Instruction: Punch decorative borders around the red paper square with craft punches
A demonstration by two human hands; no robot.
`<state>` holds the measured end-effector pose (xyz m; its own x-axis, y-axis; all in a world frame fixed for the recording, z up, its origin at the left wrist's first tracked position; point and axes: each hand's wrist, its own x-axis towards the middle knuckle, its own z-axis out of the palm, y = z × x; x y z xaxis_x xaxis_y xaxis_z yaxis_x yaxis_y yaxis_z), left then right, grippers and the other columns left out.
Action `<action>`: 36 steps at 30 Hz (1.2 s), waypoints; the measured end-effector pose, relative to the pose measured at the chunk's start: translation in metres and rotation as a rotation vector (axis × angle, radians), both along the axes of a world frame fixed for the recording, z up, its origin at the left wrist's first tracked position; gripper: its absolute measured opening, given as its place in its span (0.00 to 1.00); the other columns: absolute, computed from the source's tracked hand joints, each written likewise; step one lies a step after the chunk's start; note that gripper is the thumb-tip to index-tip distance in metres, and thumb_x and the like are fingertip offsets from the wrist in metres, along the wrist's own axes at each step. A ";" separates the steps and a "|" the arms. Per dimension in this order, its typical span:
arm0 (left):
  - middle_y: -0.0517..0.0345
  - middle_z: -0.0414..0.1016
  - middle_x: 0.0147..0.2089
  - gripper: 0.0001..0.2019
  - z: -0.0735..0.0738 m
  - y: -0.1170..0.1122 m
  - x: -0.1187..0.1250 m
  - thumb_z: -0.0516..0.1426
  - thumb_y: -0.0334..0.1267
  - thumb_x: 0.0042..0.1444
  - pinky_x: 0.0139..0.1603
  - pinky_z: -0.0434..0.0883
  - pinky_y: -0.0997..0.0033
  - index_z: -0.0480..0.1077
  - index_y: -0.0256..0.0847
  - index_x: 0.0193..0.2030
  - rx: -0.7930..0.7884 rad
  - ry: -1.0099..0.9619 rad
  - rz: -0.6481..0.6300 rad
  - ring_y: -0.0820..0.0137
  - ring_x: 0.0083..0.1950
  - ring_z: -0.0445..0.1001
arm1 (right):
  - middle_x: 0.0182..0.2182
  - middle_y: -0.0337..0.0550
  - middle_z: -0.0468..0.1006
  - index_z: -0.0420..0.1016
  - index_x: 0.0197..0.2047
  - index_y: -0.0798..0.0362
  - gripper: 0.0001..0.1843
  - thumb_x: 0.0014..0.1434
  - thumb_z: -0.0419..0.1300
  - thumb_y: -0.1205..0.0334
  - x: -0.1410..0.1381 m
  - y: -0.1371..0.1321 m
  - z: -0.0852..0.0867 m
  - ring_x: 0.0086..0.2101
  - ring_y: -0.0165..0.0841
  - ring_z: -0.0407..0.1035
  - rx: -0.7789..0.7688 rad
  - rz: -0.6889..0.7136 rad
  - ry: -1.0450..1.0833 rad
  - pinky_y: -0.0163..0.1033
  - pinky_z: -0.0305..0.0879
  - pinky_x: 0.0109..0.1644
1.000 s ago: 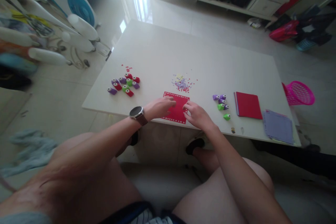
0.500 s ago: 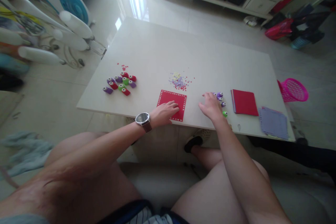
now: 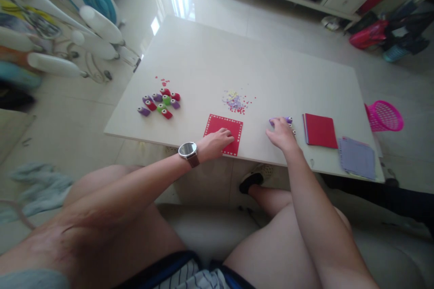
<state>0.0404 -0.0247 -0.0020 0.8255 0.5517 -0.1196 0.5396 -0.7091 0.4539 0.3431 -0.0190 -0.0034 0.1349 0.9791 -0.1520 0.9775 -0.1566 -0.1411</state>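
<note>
My left hand (image 3: 217,141), with a watch on its wrist, lies on a red square card (image 3: 233,125) and covers its lower left part. Its fingers are stretched over the card. Small holes run along the card's border. To the right, the fingers of my right hand (image 3: 282,134) are closed on a purple craft punch (image 3: 273,121). More punches with white, eye-like tops stand beside and under that hand, partly hidden. Beyond the card is a heap of tiny purple, yellow and red paper cutouts (image 3: 235,101).
A group of purple, red and green craft punches (image 3: 161,107) stands at the table's left, with red cutouts (image 3: 164,83) behind. At the right lie a stack of red cards (image 3: 320,131) and purple punched sheets (image 3: 357,158). A pink basket (image 3: 386,116) is beyond the table's edge.
My right hand has moved slightly right onto the punches, and its fingers have closed on a purple one. My left hand stays on the red card. The view has shifted slightly.
</note>
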 end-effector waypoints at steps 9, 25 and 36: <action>0.44 0.71 0.57 0.18 0.008 -0.007 0.003 0.54 0.21 0.56 0.53 0.77 0.61 0.72 0.39 0.51 0.009 0.062 0.025 0.58 0.59 0.70 | 0.45 0.49 0.76 0.82 0.46 0.56 0.17 0.59 0.56 0.76 -0.024 -0.002 0.001 0.41 0.35 0.75 -0.011 0.276 0.347 0.38 0.71 0.52; 0.45 0.74 0.49 0.09 0.003 -0.004 0.009 0.53 0.26 0.59 0.57 0.74 0.59 0.74 0.37 0.40 -0.010 0.030 0.011 0.59 0.53 0.72 | 0.39 0.45 0.81 0.82 0.41 0.54 0.08 0.60 0.62 0.72 -0.035 -0.007 0.014 0.39 0.35 0.75 -0.090 0.396 0.323 0.37 0.67 0.46; 0.45 0.75 0.47 0.06 0.005 -0.002 0.012 0.53 0.27 0.58 0.55 0.74 0.61 0.71 0.37 0.38 -0.004 -0.015 0.066 0.60 0.51 0.74 | 0.37 0.42 0.85 0.82 0.42 0.52 0.05 0.62 0.66 0.65 -0.043 -0.011 0.016 0.37 0.35 0.77 -0.176 0.381 0.429 0.36 0.68 0.42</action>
<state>0.0522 -0.0270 0.0034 0.7888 0.6048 -0.1101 0.5787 -0.6701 0.4649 0.2999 -0.0301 0.0125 -0.3301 0.9016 -0.2795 0.8311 0.1372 -0.5389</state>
